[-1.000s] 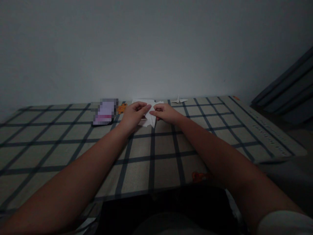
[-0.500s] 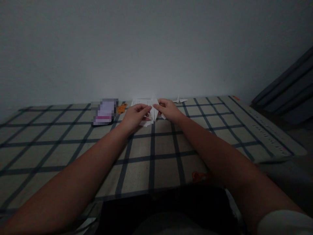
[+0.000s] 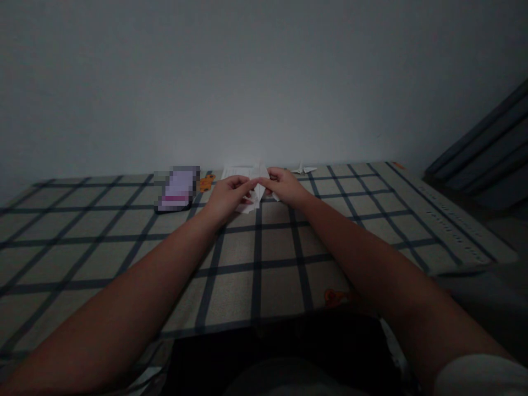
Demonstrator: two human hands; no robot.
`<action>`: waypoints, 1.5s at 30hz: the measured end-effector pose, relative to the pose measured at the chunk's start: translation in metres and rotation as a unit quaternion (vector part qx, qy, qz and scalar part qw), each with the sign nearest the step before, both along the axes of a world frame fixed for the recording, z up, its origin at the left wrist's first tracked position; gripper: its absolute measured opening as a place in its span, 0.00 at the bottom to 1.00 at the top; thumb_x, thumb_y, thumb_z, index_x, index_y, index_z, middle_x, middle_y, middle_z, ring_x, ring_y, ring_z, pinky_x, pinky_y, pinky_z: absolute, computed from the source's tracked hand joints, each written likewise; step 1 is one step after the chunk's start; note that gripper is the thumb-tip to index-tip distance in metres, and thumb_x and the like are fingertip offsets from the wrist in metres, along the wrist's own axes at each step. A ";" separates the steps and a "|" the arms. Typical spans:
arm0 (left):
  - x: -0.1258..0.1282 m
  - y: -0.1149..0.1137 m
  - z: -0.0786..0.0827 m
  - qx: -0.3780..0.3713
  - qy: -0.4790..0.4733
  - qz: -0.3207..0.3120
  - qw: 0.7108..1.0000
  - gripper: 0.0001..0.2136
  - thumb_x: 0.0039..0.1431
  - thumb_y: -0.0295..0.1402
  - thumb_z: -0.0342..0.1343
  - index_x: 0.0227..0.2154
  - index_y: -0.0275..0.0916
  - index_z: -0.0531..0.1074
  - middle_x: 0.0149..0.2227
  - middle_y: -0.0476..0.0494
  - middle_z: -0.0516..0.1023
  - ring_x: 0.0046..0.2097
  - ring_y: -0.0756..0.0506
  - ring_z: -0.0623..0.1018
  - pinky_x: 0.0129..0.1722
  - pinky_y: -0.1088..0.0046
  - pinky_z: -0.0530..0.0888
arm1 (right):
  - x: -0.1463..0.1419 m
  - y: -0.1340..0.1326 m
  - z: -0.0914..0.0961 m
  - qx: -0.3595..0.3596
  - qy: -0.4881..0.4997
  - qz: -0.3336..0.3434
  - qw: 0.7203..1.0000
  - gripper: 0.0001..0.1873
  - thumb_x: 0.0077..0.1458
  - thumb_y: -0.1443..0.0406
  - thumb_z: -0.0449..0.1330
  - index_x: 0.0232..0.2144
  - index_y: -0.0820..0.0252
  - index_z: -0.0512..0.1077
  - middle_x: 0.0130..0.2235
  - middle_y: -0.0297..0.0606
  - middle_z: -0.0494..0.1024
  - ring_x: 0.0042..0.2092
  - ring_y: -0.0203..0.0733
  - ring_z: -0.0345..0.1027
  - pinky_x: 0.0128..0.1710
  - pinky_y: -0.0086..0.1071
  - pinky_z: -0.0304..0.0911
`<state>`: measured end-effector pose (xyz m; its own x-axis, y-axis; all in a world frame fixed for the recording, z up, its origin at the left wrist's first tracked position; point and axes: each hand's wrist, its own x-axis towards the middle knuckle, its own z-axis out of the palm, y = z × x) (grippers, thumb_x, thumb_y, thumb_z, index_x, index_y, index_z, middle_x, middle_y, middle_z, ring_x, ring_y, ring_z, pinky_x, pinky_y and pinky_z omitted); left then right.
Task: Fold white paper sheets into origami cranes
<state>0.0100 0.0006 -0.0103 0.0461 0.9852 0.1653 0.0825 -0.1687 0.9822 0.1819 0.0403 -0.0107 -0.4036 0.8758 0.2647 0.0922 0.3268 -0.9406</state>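
Between my hands, toward the back of the table, is a folded white paper [image 3: 260,193] with a pointed lower end. My left hand [image 3: 231,193] is closed on its left side, thumb stretched inward. My right hand [image 3: 284,185] grips its right side, and its thumb tip meets the left thumb across the front of the paper. Behind and under the left hand lie white printed sheets [image 3: 235,171], partly hidden. A folded white paper crane [image 3: 304,169] rests just beyond the right hand, near the wall.
The table bears a checked cloth [image 3: 231,247]. To the left lies a phone [image 3: 177,190], blurred out, with an orange printed figure [image 3: 207,182] on the cloth beside it. A plain wall [image 3: 264,82] rises behind. A dark curtain [image 3: 487,143] hangs at right.
My right thumb has moved left across the front of the folded paper until it reaches the left thumb. The paper has shifted slightly; the phone and paper crane stay in place.
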 end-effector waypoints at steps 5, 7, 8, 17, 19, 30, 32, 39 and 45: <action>-0.002 0.000 -0.001 0.003 0.030 0.000 1.000 0.15 0.49 0.44 0.67 0.28 0.36 0.75 0.25 0.49 0.74 0.25 0.51 0.75 0.26 0.76 0.73 | 0.000 -0.003 0.003 0.007 -0.014 -0.017 1.000 0.08 0.57 0.63 0.60 0.30 0.62 0.68 0.26 0.29 0.67 0.27 0.31 0.61 0.27 0.26 0.57; -0.002 0.001 -0.001 0.011 0.038 0.003 0.999 0.15 0.49 0.44 0.67 0.29 0.37 0.75 0.26 0.48 0.75 0.25 0.51 0.74 0.24 0.77 0.71 | -0.001 -0.003 0.003 0.007 -0.014 -0.019 1.000 0.08 0.57 0.63 0.60 0.30 0.62 0.68 0.27 0.29 0.67 0.27 0.31 0.60 0.27 0.26 0.57; -0.003 0.002 -0.001 0.012 0.036 0.003 0.999 0.15 0.49 0.45 0.67 0.29 0.37 0.75 0.26 0.48 0.75 0.25 0.51 0.74 0.24 0.77 0.70 | -0.001 -0.004 0.003 0.007 -0.014 -0.021 1.000 0.08 0.58 0.63 0.60 0.29 0.62 0.67 0.26 0.29 0.67 0.27 0.31 0.60 0.27 0.26 0.57; -0.001 0.002 -0.006 -0.035 0.010 -0.040 0.999 0.14 0.50 0.43 0.67 0.27 0.38 0.74 0.26 0.48 0.75 0.26 0.51 0.75 0.26 0.76 0.73 | -0.002 -0.006 0.007 0.008 -0.021 -0.033 0.999 0.10 0.58 0.65 0.59 0.27 0.60 0.64 0.25 0.28 0.65 0.27 0.31 0.60 0.26 0.27 0.56; -0.001 0.002 -0.006 -0.038 0.007 -0.040 0.998 0.14 0.49 0.44 0.67 0.27 0.38 0.74 0.26 0.47 0.76 0.26 0.50 0.76 0.26 0.76 0.73 | -0.002 -0.006 0.007 0.016 -0.029 -0.042 0.999 0.11 0.58 0.64 0.60 0.26 0.59 0.62 0.25 0.28 0.64 0.27 0.32 0.60 0.26 0.27 0.56; 0.002 -0.002 -0.004 -0.069 0.006 -0.052 0.996 0.12 0.48 0.41 0.68 0.26 0.37 0.77 0.26 0.45 0.78 0.23 0.52 0.73 0.23 0.77 0.68 | 0.000 0.002 -0.003 0.065 -0.042 -0.076 0.994 0.15 0.57 0.59 0.60 0.25 0.58 0.60 0.24 0.27 0.61 0.27 0.33 0.60 0.27 0.28 0.54; 0.003 -0.002 -0.003 -0.076 0.004 -0.050 0.996 0.12 0.47 0.40 0.68 0.26 0.37 0.77 0.26 0.45 0.78 0.23 0.53 0.72 0.22 0.78 0.67 | 0.001 0.002 -0.004 0.075 -0.043 -0.080 0.993 0.16 0.57 0.58 0.60 0.25 0.57 0.59 0.24 0.27 0.61 0.27 0.33 0.60 0.27 0.28 0.53; 0.005 -0.005 0.001 -0.070 0.015 -0.060 0.996 0.10 0.46 0.36 0.68 0.27 0.39 0.73 0.23 0.49 0.75 0.22 0.52 0.71 0.20 0.77 0.65 | 0.002 0.001 -0.003 0.082 -0.048 -0.092 0.991 0.18 0.59 0.57 0.60 0.25 0.57 0.58 0.24 0.28 0.63 0.27 0.32 0.58 0.28 0.28 0.52; 0.005 -0.006 0.003 -0.071 0.020 -0.063 0.995 0.09 0.48 0.33 0.66 0.28 0.39 0.72 0.23 0.51 0.73 0.22 0.53 0.71 0.19 0.79 0.63 | 0.001 0.002 -0.004 0.076 -0.020 -0.089 0.993 0.17 0.57 0.58 0.61 0.25 0.58 0.59 0.23 0.26 0.61 0.26 0.31 0.59 0.26 0.27 0.53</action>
<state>0.0151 -0.0051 -0.0073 0.1751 0.9843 0.0204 0.1082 -0.0398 0.9933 0.1832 0.0425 -0.0146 -0.2592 0.8855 0.3857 0.1965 0.4393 -0.8766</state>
